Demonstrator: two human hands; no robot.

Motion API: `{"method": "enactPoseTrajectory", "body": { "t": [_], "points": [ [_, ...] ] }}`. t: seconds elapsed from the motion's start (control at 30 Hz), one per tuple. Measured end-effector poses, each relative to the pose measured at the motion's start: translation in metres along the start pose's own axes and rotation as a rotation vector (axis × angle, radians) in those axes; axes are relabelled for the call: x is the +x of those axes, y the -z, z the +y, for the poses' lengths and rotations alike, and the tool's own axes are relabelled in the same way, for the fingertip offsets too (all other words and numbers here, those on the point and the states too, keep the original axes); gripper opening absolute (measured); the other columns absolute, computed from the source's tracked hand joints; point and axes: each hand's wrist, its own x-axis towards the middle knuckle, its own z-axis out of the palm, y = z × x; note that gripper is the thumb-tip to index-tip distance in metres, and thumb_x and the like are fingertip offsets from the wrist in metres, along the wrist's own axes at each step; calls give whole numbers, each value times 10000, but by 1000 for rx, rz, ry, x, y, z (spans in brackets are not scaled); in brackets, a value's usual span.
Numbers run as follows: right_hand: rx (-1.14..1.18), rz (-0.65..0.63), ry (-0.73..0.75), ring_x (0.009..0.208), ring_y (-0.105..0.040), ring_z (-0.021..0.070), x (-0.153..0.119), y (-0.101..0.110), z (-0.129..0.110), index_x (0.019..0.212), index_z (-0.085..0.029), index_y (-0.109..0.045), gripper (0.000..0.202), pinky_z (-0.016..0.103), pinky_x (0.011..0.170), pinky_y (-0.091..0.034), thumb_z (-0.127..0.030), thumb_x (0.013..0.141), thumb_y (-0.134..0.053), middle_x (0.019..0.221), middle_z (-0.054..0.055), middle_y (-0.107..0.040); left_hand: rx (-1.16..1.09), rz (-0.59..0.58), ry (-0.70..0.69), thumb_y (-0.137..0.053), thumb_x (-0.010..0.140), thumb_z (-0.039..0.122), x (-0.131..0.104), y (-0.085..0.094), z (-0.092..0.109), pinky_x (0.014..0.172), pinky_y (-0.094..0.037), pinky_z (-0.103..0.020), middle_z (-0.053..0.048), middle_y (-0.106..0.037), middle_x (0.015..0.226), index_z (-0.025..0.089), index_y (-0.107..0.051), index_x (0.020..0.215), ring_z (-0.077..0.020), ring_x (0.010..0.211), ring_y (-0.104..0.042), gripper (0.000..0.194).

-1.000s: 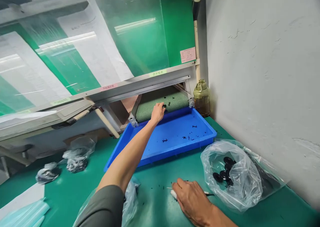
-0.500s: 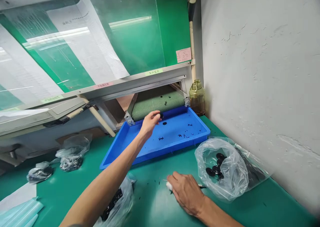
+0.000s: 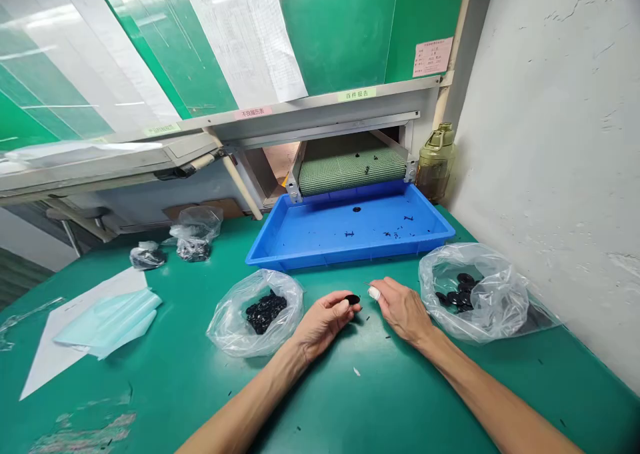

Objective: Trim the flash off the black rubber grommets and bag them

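A round black disc (image 3: 353, 299) is pinched between the thumb and fingers of my left hand (image 3: 327, 321), just above the green table. Close by on the right, my right hand (image 3: 403, 307) is closed around a thin tool with a fine metal tip (image 3: 369, 284) pointing at the disc; most of the tool is hidden. White wrapping (image 3: 374, 293) shows at the thumb of that hand. To the left stands an open plastic bag of small black pieces (image 3: 267, 312). Beside my right hand, another open bag holds several black discs (image 3: 463, 293).
A blue tray (image 3: 320, 262) sits below the green conveyor belt (image 3: 350, 164), with one disc and small black scraps inside. A yellowish jug (image 3: 436, 164) stands by the wall. Two small bags (image 3: 193, 244) and light-blue sheets (image 3: 110, 321) lie left.
My left hand has come back from over the tray with a black disc, down beside my right hand. My right hand has lifted the tool toward it. The view has turned left.
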Motion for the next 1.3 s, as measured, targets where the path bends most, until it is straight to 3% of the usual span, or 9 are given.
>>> {"method": "enactPoseTrajectory", "body": {
  "t": [0.2, 0.43, 0.53, 0.7, 0.83, 1.07, 1.3],
  "points": [
    [17, 0, -37, 775, -589, 174, 3, 1, 5, 1087, -214, -624, 267, 253, 648, -390, -180, 952, -396, 907, 42, -615, 49, -161, -27, -864, 640, 232, 15, 3, 7, 641, -469, -166, -123, -672, 1089, 128, -671, 894, -107, 780, -632, 335],
    [349, 131, 34, 819, -591, 180, 5, 15, 2, 1083, -194, -627, 273, 276, 738, -437, -215, 958, -385, 919, 55, -632, 35, -72, -50, -889, 594, 310, 16, 3, 4, 697, -491, -196, -71, -686, 884, 123, -681, 896, -114, 752, -628, 411],
    [469, 112, 63, 741, -571, 153, 5, 20, -8, 1094, -198, -620, 248, 255, 694, -438, -189, 913, -452, 868, 28, -614, 104, -58, -70, -872, 613, 347, 16, 0, 0, 665, -472, -212, -61, -668, 788, 106, -700, 919, -116, 701, -599, 426],
    [473, 27, 78, 784, -576, 145, 5, 18, -18, 1012, -214, -649, 256, 248, 701, -434, -132, 881, -446, 896, 22, -621, 316, -149, -140, -741, 752, 466, 14, -3, -3, 628, -420, -217, -53, -634, 743, 112, -702, 952, -115, 654, -529, 408],
    [471, 36, 24, 750, -569, 147, 5, 16, -18, 933, -211, -656, 217, 251, 676, -421, -146, 874, -458, 869, 20, -625, 347, -248, -130, -680, 797, 509, 12, -1, -3, 628, -411, -211, -55, -624, 761, 117, -691, 942, -114, 652, -514, 418],
    [469, 1, -8, 739, -551, 147, 4, 12, -22, 925, -210, -632, 179, 244, 650, -396, -148, 869, -474, 862, 12, -615, 281, -197, -110, -687, 806, 473, 12, -2, -5, 700, -475, -242, -86, -666, 824, 116, -669, 1004, -153, 749, -606, 409],
    [433, -1, -8, 737, -544, 145, 5, 10, -21, 926, -212, -641, 214, 248, 666, -395, -124, 875, -453, 855, 13, -585, 238, -190, -84, -721, 792, 415, 11, -4, -3, 624, -434, -209, -68, -653, 819, 134, -634, 967, -146, 745, -601, 342]
  ]
}}
